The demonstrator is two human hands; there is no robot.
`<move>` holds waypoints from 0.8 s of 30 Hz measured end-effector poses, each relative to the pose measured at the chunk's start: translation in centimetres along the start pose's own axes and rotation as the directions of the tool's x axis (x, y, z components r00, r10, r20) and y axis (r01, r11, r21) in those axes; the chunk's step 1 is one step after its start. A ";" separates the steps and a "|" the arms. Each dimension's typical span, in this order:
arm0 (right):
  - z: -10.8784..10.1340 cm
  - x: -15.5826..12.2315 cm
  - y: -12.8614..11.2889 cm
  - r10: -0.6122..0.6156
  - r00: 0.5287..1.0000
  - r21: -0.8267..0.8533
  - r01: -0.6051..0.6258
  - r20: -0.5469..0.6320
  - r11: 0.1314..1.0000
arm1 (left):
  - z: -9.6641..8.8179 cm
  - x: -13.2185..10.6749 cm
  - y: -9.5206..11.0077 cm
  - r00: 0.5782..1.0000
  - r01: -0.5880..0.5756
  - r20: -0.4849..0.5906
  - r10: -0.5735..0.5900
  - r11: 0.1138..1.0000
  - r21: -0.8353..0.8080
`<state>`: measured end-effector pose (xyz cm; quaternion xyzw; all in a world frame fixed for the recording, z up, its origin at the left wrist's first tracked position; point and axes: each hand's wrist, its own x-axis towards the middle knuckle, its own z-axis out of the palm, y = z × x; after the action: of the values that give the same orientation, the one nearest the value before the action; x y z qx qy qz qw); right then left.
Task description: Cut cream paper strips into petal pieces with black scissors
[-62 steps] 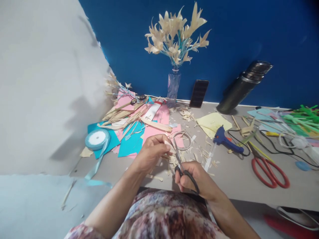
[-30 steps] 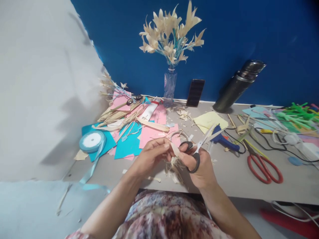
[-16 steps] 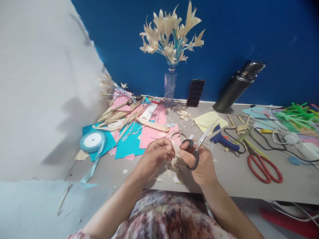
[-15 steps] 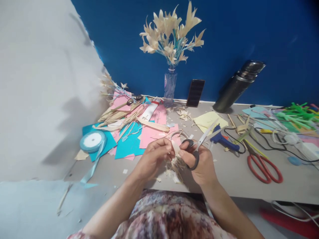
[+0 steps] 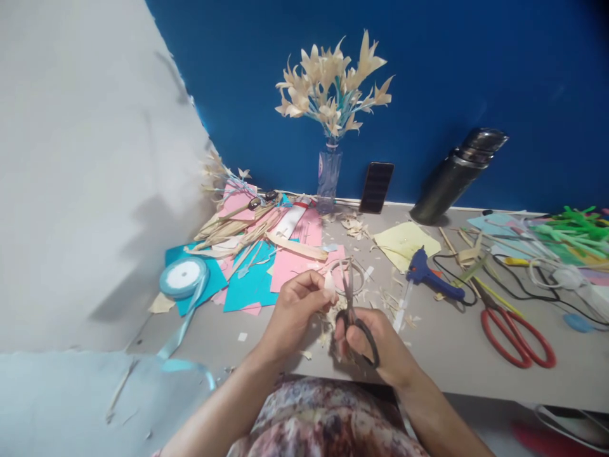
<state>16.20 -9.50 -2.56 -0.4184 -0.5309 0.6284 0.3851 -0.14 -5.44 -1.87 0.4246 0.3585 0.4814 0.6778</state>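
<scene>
My left hand [image 5: 294,306] pinches a small pale leaf piece [image 5: 329,284] above the grey table [image 5: 447,339]. Close beside it, my right hand [image 5: 375,339] grips black-handled scissors [image 5: 351,311] with the blades pointing up and away, right next to the leaf piece. Pale trimmings [image 5: 333,320] lie on the table under both hands.
Pink and blue paper sheets [image 5: 266,266], a blue ribbon spool [image 5: 183,277], a blue glue gun [image 5: 431,274], red scissors [image 5: 516,324], a yellow sheet [image 5: 406,241], a vase of pale flowers [image 5: 330,108], a phone [image 5: 375,186] and a dark flask [image 5: 457,174] surround the hands.
My right hand has turned the scissors from pointing right to pointing up beside the leaf piece. Both hands have dropped slightly nearer the table edge.
</scene>
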 end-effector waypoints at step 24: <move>-0.4 -0.5 0.9 0.196 0.977 0.003 -0.197 0.087 0.980 | 0.5 0.3 0.8 1.000 0.007 -0.012 -0.005 0.989 0.150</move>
<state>16.71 -9.91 -3.46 -0.4391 -0.4994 0.6838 0.3004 0.07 -5.12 -0.94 0.4706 0.3988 0.4535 0.6433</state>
